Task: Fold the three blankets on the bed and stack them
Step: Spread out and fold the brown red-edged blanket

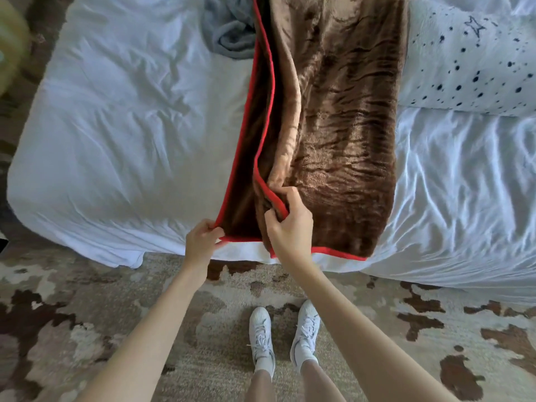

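Observation:
A brown plush blanket (342, 117) with a red border lies lengthwise across the white bed (121, 117), folded roughly in half. My left hand (203, 237) pinches the lower layer's near corner at the bed's edge. My right hand (290, 227) grips the upper layer's red-trimmed corner, lifted slightly off the lower layer. A crumpled grey blanket (229, 27) lies at the far side, partly under the brown one. A white blanket with dark dots and a star (470, 62) rests at the right.
The bed's near edge runs across the middle of the view. I stand on a beige rug with brown patches (420, 329), my white shoes (285, 338) close to the bed. A yellowish object (11, 47) sits blurred at far left.

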`<state>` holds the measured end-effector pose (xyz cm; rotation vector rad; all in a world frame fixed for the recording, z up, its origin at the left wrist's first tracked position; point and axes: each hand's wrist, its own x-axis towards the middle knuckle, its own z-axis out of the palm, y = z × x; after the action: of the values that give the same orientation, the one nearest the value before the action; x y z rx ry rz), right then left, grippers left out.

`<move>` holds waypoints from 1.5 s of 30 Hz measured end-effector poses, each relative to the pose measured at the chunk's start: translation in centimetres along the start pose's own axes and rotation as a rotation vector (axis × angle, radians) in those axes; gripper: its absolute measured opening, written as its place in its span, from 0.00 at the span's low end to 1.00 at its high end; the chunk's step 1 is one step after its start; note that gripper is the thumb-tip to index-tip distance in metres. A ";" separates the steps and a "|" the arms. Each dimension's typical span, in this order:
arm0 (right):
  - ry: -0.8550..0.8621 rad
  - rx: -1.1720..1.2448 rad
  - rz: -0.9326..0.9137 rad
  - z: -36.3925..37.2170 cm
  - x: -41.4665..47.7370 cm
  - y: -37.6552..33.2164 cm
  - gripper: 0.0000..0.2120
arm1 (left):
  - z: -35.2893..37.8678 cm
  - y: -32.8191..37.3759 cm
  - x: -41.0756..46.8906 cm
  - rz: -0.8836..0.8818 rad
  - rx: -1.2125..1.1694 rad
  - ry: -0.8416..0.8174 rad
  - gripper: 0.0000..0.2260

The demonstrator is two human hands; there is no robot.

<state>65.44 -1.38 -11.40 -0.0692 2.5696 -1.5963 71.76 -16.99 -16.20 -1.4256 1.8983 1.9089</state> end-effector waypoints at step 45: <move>0.096 0.369 0.909 -21.3 -5.6 5.4 0.07 | -3.9 4.8 -10.0 -0.042 0.082 0.090 0.05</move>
<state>68.52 20.60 -6.48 1.0484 1.8179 -1.6103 76.30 -16.05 -5.40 -1.5385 1.9442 1.7553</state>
